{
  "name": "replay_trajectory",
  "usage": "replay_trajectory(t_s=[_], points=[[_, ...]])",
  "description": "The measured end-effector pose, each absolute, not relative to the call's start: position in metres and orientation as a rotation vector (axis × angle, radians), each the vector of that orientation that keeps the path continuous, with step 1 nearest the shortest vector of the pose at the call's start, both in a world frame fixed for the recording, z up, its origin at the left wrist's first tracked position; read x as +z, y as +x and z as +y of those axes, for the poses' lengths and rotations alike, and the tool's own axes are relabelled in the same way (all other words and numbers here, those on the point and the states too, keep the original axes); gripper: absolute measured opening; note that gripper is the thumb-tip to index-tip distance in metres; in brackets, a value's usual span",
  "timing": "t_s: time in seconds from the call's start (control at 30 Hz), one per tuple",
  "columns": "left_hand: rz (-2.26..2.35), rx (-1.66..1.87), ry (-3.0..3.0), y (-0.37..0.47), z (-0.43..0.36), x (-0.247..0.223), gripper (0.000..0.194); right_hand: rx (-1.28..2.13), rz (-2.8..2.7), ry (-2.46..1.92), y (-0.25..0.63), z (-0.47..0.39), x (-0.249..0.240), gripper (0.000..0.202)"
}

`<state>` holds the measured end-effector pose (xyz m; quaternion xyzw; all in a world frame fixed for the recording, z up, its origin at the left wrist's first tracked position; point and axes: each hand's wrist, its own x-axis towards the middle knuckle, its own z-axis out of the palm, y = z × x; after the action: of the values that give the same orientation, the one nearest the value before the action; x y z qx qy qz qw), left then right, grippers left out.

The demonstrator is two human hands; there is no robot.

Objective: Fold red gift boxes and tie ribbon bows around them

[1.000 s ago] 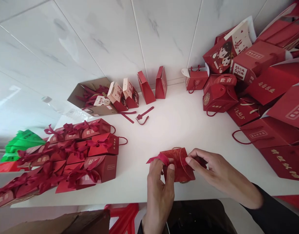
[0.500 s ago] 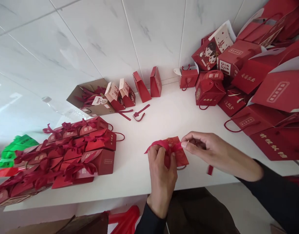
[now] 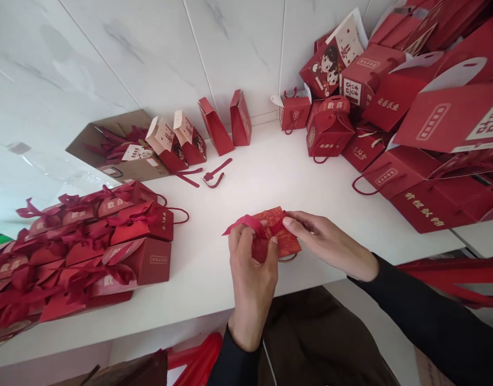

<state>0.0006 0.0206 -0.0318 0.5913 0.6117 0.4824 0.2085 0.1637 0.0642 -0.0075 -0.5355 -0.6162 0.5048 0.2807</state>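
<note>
the white tabletop (image 3: 319,187) is stretching wide. over its front part, the left hand (image 3: 252,265) is clasping and the right hand (image 3: 327,236) is pinching at a small patterned red box (image 3: 287,244) between them; a crimson ribbon (image 3: 249,222) is crossing the box's top.

smooth red ribbon (image 3: 247,221), cloth-like with soft sheen, patterned red box (image 3: 289,242) of card, open carton (image 3: 144,170) in plain brown cardboard, matt, tabletop (image 3: 198,273) smooth white, wall (image 3: 242,48) glossy, marble-look tile, black sleeve (image 3: 415,305) matt cloth
</note>
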Motion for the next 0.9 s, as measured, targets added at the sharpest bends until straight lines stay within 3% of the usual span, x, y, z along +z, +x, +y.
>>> replay_trajectory(t_s=[0.13,0.3,0.47,0.6,0.9], points=[[1.692,1.347,1.657,0.0,0.02,-0.032,0.012,1.304,-1.467,-1.397,0.152,0.069,-0.013,0.047],[1.667,1.355,1.642,0.0,0.021,-0.026,0.023,1.297,-1.406,-1.302,0.151,0.069,-0.009,0.025],[1.627,1.382,1.472,-0.003,0.019,-0.018,0.003,1.301,-1.339,-1.276,0.152,0.066,-0.002,0.018],[1.55,1.392,1.213,-0.006,0.017,-0.013,0.015,1.313,-1.288,-1.298,0.154,0.064,0.001,0.022],[1.551,1.539,1.156,0.0,0.02,0.005,0.015,1.251,-1.367,-1.231,0.153,0.058,0.01,0.02]])
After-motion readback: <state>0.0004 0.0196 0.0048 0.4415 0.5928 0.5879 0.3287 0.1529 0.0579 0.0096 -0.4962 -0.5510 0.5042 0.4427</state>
